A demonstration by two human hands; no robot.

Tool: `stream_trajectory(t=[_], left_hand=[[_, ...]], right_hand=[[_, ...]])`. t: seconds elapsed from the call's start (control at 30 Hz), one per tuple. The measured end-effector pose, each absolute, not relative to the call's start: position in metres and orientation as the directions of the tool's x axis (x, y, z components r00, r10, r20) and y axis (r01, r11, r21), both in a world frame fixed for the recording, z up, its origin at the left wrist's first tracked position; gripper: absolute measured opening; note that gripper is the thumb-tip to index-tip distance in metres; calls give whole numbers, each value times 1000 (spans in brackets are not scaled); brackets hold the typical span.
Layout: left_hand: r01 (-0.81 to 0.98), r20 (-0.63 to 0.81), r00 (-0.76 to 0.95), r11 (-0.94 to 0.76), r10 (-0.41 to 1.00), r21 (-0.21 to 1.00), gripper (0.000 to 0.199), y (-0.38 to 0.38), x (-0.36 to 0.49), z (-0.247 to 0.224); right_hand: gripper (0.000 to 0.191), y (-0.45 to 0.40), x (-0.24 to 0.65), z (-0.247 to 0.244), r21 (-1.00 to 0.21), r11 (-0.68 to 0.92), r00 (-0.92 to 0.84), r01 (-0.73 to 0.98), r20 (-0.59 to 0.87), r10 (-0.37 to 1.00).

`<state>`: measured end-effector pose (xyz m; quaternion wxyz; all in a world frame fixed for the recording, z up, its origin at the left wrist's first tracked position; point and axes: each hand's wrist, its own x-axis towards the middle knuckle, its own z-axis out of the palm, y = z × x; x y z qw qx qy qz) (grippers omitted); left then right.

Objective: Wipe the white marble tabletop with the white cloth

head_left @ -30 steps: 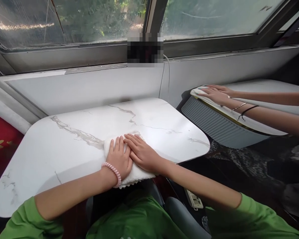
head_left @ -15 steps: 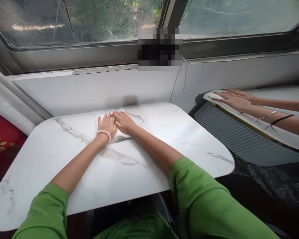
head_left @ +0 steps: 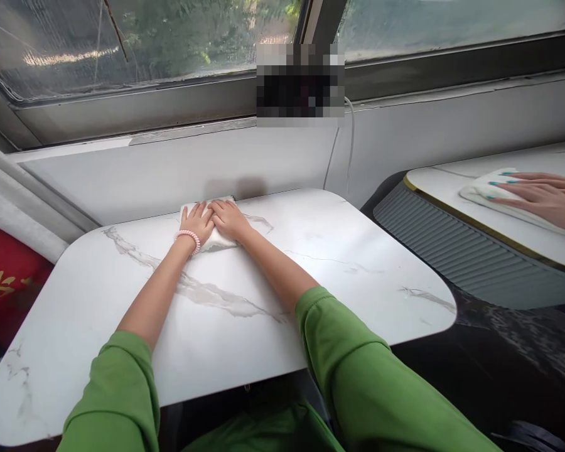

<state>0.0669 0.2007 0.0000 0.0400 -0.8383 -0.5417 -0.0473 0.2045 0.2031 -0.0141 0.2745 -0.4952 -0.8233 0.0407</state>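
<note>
My left hand (head_left: 197, 224) lies flat with fingers spread on a folded white cloth (head_left: 220, 241). Beside it, my right hand (head_left: 228, 220) is pressed flat on the same cloth, its fingers overlapping the left hand's fingertips. Both palms cover much of the cloth, and neither hand grips it. The cloth rests at the far edge of a white marble-patterned table (head_left: 245, 339), by the wall. A pink beaded or coiled band (head_left: 192, 238) circles my left wrist.
At the right, another person's hands (head_left: 541, 194) rest on a white cloth (head_left: 480, 188) on a second table with a ribbed grey base (head_left: 447, 251). Windows line the wall, with a hanging white cable (head_left: 352, 138). A red cloth-like thing (head_left: 9, 276) lies left.
My hands and the cloth have slid a little toward the wall-side edge. The other person's hands and cloth have moved right, away from their table's near-left corner.
</note>
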Motion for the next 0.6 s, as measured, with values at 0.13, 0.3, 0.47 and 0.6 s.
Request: stream_trajectory(t=[0.13,0.3,0.47,0.6], left_hand=[[925,89,380,-380,921,-20,50,182,66,1],[916,84,401,-400,912,-19,51,145,61,2],[884,104,465,-467,879,-6,50,95,50,3],[850,105,524,-527,845,-4,51,48,38,3]], right_hand=[[38,187,205,-13,-344,527,-382,777,406,830],[39,152,202,-11,-336,547,-405,767,408,818],[38,95,193,-11,-377,489,-342,786,393,854],[41,44,183,-12,-380,452,-315,807,371,874]])
